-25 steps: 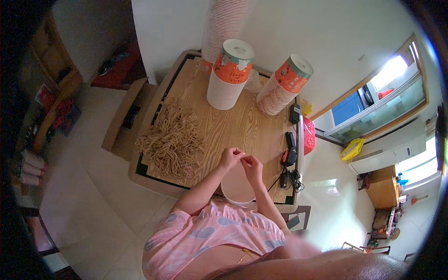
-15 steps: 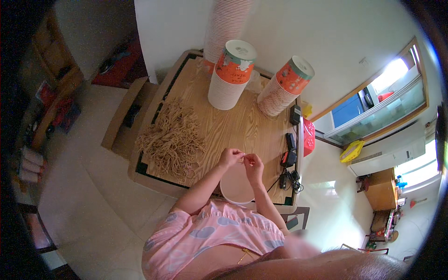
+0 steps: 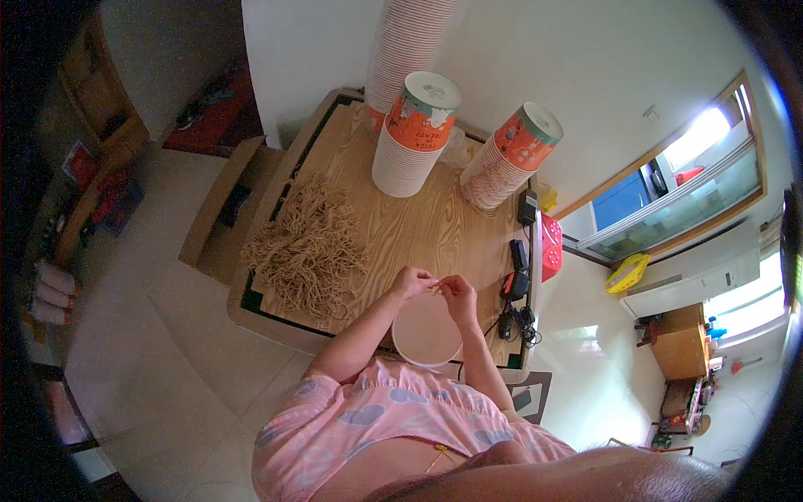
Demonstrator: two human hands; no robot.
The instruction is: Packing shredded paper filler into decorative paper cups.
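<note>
Over the far rim of a white paper bucket (image 3: pixel 427 336), my left hand (image 3: pixel 413 284) and my right hand (image 3: pixel 459 298) meet, fingertips pinched close together. Whatever sits between the fingertips is too small to make out. The bucket stands in front of my body at the table's near edge, its round mouth facing up. To the left on the wooden table (image 3: pixel 401 230) lies a loose heap of tan twisted cords (image 3: pixel 305 251).
Two upside-down stacks of orange and green printed buckets, one in the middle (image 3: pixel 410 138) and one at right (image 3: pixel 510 159), stand at the back. Behind them rises a tall white stack (image 3: pixel 411 46). Black adapters and cables (image 3: pixel 517 289) lie along the right edge. A cardboard box (image 3: pixel 222 213) stands at left.
Both hands stay at the bucket's far rim, with the fingertips shifted slightly. The right hand has turned a little, and more of the bucket's mouth shows.
</note>
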